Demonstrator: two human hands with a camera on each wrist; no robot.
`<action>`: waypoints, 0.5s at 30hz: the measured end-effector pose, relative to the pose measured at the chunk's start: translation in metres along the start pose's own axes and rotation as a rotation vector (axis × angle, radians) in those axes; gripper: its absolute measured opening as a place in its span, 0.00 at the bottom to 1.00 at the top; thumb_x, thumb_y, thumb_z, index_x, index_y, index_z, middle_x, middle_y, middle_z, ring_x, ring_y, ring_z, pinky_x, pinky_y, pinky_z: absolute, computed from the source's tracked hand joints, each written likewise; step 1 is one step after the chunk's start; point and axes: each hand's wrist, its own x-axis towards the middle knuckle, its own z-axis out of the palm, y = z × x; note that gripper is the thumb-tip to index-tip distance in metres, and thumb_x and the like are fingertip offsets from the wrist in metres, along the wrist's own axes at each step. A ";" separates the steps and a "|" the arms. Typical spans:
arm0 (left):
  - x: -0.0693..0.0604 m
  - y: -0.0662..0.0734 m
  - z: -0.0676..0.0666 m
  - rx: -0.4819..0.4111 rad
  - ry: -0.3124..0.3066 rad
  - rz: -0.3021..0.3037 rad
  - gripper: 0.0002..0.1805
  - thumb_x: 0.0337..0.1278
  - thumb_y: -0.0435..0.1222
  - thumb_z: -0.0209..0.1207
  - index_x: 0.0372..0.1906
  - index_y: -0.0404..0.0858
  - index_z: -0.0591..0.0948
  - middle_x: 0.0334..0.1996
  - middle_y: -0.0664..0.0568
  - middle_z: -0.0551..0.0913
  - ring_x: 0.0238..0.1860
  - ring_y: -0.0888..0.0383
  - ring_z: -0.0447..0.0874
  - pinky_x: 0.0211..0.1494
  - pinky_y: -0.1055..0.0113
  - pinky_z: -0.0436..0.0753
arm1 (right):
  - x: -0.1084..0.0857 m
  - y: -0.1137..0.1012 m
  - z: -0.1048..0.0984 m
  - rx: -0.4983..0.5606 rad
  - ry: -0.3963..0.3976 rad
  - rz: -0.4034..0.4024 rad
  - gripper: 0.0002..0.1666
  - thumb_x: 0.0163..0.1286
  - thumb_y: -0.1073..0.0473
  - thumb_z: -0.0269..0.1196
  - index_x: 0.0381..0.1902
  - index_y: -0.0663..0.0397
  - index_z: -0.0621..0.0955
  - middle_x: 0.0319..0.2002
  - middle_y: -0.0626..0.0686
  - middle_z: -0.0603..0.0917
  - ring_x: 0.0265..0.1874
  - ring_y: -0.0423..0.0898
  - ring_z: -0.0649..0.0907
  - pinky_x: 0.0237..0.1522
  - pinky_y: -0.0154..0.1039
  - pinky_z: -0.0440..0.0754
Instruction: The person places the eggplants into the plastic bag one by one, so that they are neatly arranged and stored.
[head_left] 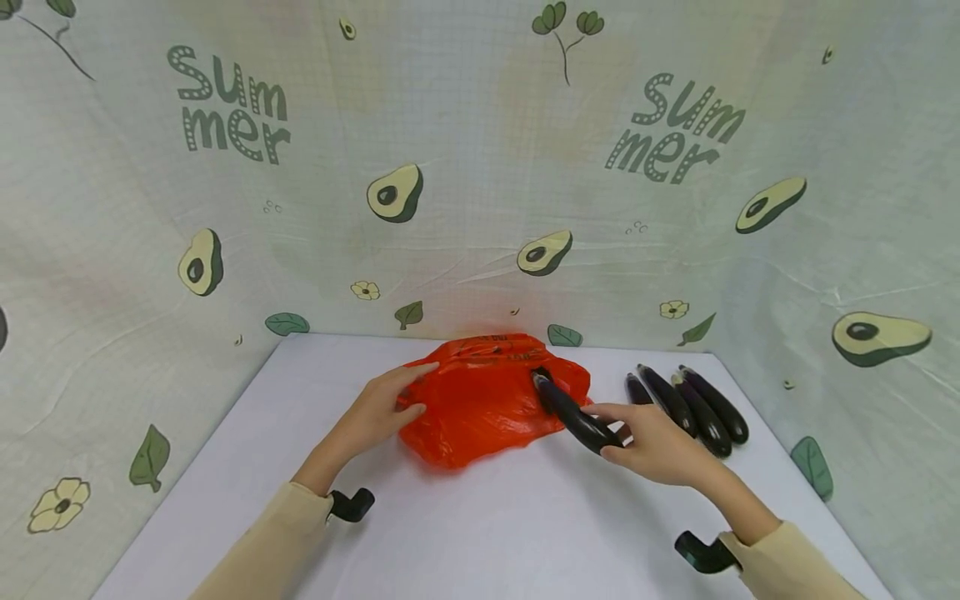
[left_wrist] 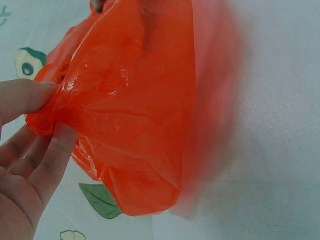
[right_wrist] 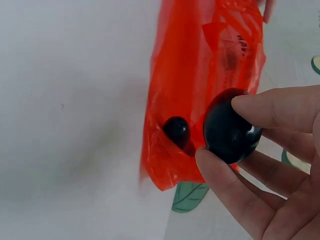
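Observation:
A red plastic bag [head_left: 480,400] lies on its side on the white table. At the bag's left end my left hand [head_left: 382,406] pinches the plastic between thumb and fingers [left_wrist: 50,155]. My right hand [head_left: 660,442] holds a dark purple eggplant [head_left: 573,414] by its rounded end, with the stem end pointing left at the bag's right side. In the right wrist view the held eggplant [right_wrist: 231,127] is seen end-on. Another eggplant [right_wrist: 177,130] shows its dark end inside the bag; the rest of it is hidden.
Several loose eggplants [head_left: 705,412] lie side by side on the table, right of the bag and beyond my right hand. Behind the white table [head_left: 465,533] hangs a pale cloth [head_left: 465,208] printed with avocados and leaves, which also runs along both sides.

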 end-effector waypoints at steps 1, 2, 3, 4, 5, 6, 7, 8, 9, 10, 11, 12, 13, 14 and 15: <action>0.000 0.000 0.000 -0.003 0.000 0.001 0.40 0.67 0.30 0.70 0.80 0.51 0.70 0.71 0.50 0.78 0.64 0.49 0.80 0.61 0.54 0.87 | 0.003 0.001 0.003 -0.003 0.002 -0.001 0.33 0.64 0.65 0.74 0.68 0.50 0.83 0.52 0.55 0.90 0.38 0.44 0.86 0.35 0.34 0.85; 0.000 0.001 0.000 -0.002 0.001 0.002 0.40 0.67 0.30 0.70 0.80 0.51 0.70 0.71 0.50 0.78 0.64 0.49 0.80 0.61 0.54 0.87 | 0.005 0.001 0.005 -0.005 0.004 -0.004 0.33 0.64 0.65 0.74 0.68 0.49 0.83 0.52 0.55 0.90 0.38 0.44 0.86 0.35 0.34 0.85; 0.000 0.001 0.000 -0.003 0.002 0.004 0.40 0.67 0.30 0.70 0.80 0.51 0.70 0.71 0.50 0.78 0.64 0.49 0.80 0.61 0.54 0.87 | 0.008 0.002 0.008 -0.010 0.007 -0.008 0.33 0.64 0.65 0.74 0.68 0.50 0.83 0.52 0.55 0.90 0.38 0.44 0.85 0.36 0.34 0.84; 0.000 0.001 0.000 -0.003 0.003 0.006 0.40 0.67 0.30 0.70 0.80 0.51 0.70 0.71 0.50 0.78 0.64 0.49 0.80 0.61 0.54 0.87 | 0.011 0.003 0.011 -0.017 0.011 -0.011 0.32 0.64 0.65 0.74 0.68 0.50 0.83 0.52 0.55 0.90 0.38 0.44 0.85 0.36 0.34 0.84; 0.000 0.001 0.000 0.000 0.005 0.010 0.40 0.67 0.30 0.70 0.80 0.51 0.70 0.71 0.50 0.78 0.65 0.49 0.80 0.62 0.54 0.87 | 0.014 0.003 0.013 -0.022 0.013 -0.014 0.32 0.64 0.65 0.74 0.67 0.50 0.83 0.52 0.54 0.90 0.37 0.44 0.85 0.36 0.34 0.84; 0.000 0.001 0.000 0.004 0.007 0.014 0.40 0.67 0.30 0.70 0.80 0.51 0.70 0.71 0.49 0.78 0.65 0.49 0.80 0.62 0.53 0.87 | 0.016 0.003 0.015 -0.030 0.016 -0.017 0.32 0.65 0.65 0.74 0.67 0.51 0.83 0.52 0.54 0.90 0.37 0.44 0.85 0.36 0.34 0.84; 0.000 0.001 0.000 0.007 0.009 0.016 0.40 0.67 0.30 0.70 0.80 0.50 0.71 0.71 0.49 0.78 0.64 0.49 0.80 0.61 0.53 0.87 | 0.019 0.003 0.018 -0.038 0.017 -0.020 0.32 0.65 0.65 0.74 0.67 0.51 0.83 0.52 0.55 0.90 0.37 0.44 0.84 0.36 0.34 0.83; 0.000 0.001 0.000 0.012 0.010 0.018 0.40 0.67 0.30 0.70 0.80 0.50 0.71 0.71 0.49 0.78 0.64 0.49 0.80 0.61 0.54 0.87 | 0.022 0.003 0.020 -0.046 0.018 -0.020 0.32 0.65 0.65 0.75 0.67 0.52 0.83 0.52 0.55 0.89 0.37 0.44 0.84 0.36 0.34 0.83; 0.000 0.001 0.000 0.015 0.011 0.018 0.40 0.67 0.30 0.70 0.80 0.50 0.71 0.70 0.49 0.78 0.63 0.49 0.80 0.61 0.54 0.87 | 0.025 0.003 0.022 -0.053 0.019 -0.021 0.32 0.65 0.64 0.75 0.67 0.52 0.83 0.52 0.55 0.89 0.37 0.44 0.84 0.36 0.34 0.83; 0.000 0.002 0.000 0.019 0.012 0.019 0.40 0.67 0.30 0.70 0.80 0.50 0.71 0.70 0.49 0.79 0.63 0.50 0.80 0.61 0.54 0.87 | 0.028 0.003 0.024 -0.058 0.022 -0.023 0.31 0.65 0.65 0.75 0.67 0.53 0.83 0.52 0.55 0.89 0.36 0.44 0.83 0.36 0.34 0.83; -0.001 0.002 -0.001 0.021 0.011 0.019 0.40 0.67 0.30 0.70 0.80 0.50 0.71 0.70 0.49 0.79 0.62 0.50 0.80 0.60 0.55 0.87 | 0.030 0.003 0.026 -0.061 0.024 -0.025 0.31 0.65 0.65 0.75 0.67 0.53 0.83 0.51 0.55 0.89 0.36 0.44 0.83 0.36 0.34 0.83; -0.001 0.002 -0.001 0.023 0.011 0.017 0.40 0.67 0.30 0.70 0.80 0.50 0.71 0.69 0.49 0.79 0.61 0.50 0.80 0.60 0.55 0.88 | 0.033 0.002 0.028 -0.065 0.026 -0.027 0.31 0.65 0.65 0.75 0.67 0.54 0.83 0.50 0.55 0.89 0.36 0.45 0.82 0.36 0.35 0.83; -0.001 0.002 -0.001 0.024 0.011 0.017 0.40 0.67 0.30 0.70 0.80 0.50 0.71 0.69 0.50 0.79 0.60 0.51 0.80 0.60 0.55 0.88 | 0.036 0.002 0.030 -0.070 0.029 -0.030 0.31 0.65 0.65 0.75 0.66 0.54 0.84 0.50 0.55 0.89 0.37 0.46 0.82 0.36 0.37 0.83; -0.001 0.003 -0.001 0.023 0.011 0.017 0.39 0.67 0.30 0.70 0.80 0.50 0.71 0.68 0.50 0.80 0.60 0.51 0.80 0.59 0.56 0.88 | 0.039 0.002 0.032 -0.074 0.035 -0.029 0.31 0.65 0.65 0.75 0.66 0.54 0.84 0.50 0.55 0.89 0.38 0.47 0.83 0.38 0.39 0.85; -0.001 0.003 -0.001 0.023 0.011 0.018 0.39 0.67 0.30 0.70 0.80 0.50 0.71 0.68 0.50 0.80 0.59 0.52 0.81 0.59 0.56 0.88 | 0.043 0.001 0.034 -0.076 0.043 -0.028 0.30 0.64 0.65 0.75 0.66 0.55 0.84 0.50 0.56 0.89 0.40 0.49 0.84 0.41 0.42 0.87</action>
